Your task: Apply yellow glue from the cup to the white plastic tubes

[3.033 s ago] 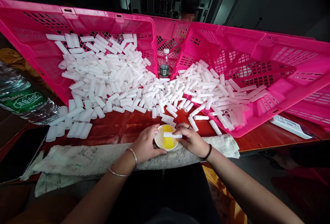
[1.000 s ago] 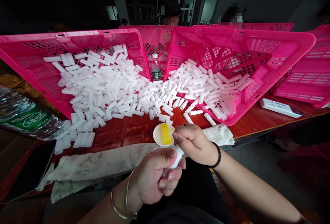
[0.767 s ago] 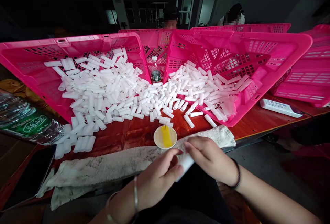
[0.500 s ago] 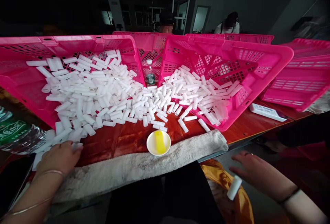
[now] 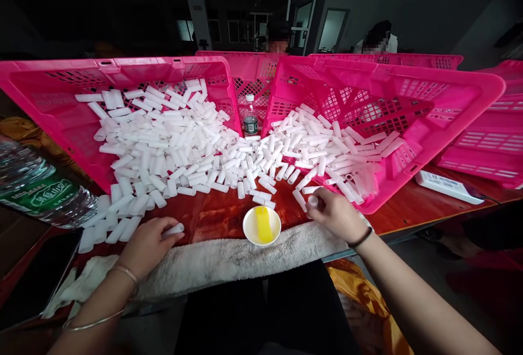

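Observation:
My left hand (image 5: pixel 153 240) is closed around a short white plastic tube (image 5: pixel 174 230), just over the table's near edge. On the other side, my right hand (image 5: pixel 337 214) pinches another white tube (image 5: pixel 312 201) between thumb and fingers, beside a few loose tubes. Between my hands stands a small white bowl (image 5: pixel 247 230) with a yellow block (image 5: pixel 263 225) in it, a thin tip sticking up from the block. A large heap of white tubes (image 5: pixel 175 137) spills out of the left pink crate onto the red-brown table, joining the tubes (image 5: pixel 327 148) from the right crate.
Two tipped pink crates (image 5: pixel 36 88) (image 5: pixel 461 99) face me. A big water bottle (image 5: pixel 44 191) lies at left above a dark phone-like slab (image 5: pixel 38 276). A small bottle (image 5: pixel 250 118) stands between the crates. A rolled towel (image 5: pixel 229 259) lines the front edge; a white power strip (image 5: pixel 449 187) lies right. People are beyond.
My right hand came up from beside the yellow bag, where a tube was dropping, to the table and now grips a tube. My left hand moved right with a tube. The view shifted slightly.

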{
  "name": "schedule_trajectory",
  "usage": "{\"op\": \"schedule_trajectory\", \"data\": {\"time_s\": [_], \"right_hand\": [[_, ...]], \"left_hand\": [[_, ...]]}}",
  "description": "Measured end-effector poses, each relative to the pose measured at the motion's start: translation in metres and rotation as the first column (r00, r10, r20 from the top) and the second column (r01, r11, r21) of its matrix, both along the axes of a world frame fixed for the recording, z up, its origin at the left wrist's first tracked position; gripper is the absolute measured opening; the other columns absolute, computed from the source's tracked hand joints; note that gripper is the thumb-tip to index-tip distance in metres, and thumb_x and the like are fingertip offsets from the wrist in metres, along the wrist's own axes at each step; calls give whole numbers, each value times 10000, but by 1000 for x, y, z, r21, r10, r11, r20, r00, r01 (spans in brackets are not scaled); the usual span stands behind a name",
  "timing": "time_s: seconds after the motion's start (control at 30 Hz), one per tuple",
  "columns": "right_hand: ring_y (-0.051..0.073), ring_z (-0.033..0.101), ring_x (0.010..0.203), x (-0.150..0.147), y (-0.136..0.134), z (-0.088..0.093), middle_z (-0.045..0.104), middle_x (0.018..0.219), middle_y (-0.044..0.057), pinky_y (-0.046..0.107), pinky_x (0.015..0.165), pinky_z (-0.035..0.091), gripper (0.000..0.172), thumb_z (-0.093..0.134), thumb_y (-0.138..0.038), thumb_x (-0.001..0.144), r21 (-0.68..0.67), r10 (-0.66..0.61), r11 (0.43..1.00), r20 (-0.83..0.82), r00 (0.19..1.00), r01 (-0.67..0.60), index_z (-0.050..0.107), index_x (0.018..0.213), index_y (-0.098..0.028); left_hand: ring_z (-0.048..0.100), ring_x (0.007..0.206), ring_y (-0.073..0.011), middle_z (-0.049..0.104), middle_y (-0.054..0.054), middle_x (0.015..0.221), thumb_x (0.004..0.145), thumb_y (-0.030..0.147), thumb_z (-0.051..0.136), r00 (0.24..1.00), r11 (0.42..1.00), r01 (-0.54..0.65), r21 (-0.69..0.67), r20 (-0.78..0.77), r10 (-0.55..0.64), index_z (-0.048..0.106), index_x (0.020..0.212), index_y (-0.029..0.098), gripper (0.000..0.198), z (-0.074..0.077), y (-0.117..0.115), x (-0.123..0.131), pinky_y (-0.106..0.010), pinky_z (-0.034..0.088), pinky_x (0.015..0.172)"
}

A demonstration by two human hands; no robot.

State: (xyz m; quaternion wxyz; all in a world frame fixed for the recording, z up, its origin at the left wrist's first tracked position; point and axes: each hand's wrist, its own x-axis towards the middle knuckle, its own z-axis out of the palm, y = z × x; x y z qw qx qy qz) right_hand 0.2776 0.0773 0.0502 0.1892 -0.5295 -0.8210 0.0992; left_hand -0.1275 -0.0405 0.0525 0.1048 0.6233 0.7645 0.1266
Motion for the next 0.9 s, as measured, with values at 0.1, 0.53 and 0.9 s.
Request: {"op": "schedule_trajectory", "data": {"time_s": [0.1, 0.53, 0.9], "right_hand": [[130, 564, 554, -21, -19, -1, 616, 705, 12, 230, 495, 459, 81, 524, -262, 820, -39, 339, 924, -374, 863, -379, 521, 853, -188], [225, 575, 949, -58, 6, -46, 590, 988, 85, 371, 828, 492, 166, 503, -185, 873, 113, 589, 797, -366, 721, -593, 648, 950, -208], [215, 568, 967, -48, 5, -44, 562, 1000, 94, 365, 836, 493, 122, 524, -253, 893, 74, 627, 751, -390, 674, -656, 630, 925, -202]], "left_hand": [[627, 887, -232, 659, -48, 963, 788, 458, 496, 978, 997, -1, 75, 206, -14, 543, 957, 208, 305, 1, -7, 31, -314, 493, 776], [463, 1203, -327, 427, -160, 1329, 595, 495, 775, 860, 930, 294, 221, 364, -358, 396, 1202, 203, 773, -36, 22, 124, -480, 442, 973], [530, 1128, -332, 557, -107, 1191, 460, 478, 840, 865, 937, 265, 226, 373, -335, 444, 1165, 219, 849, -49, 39, 138, -474, 437, 963]]}}
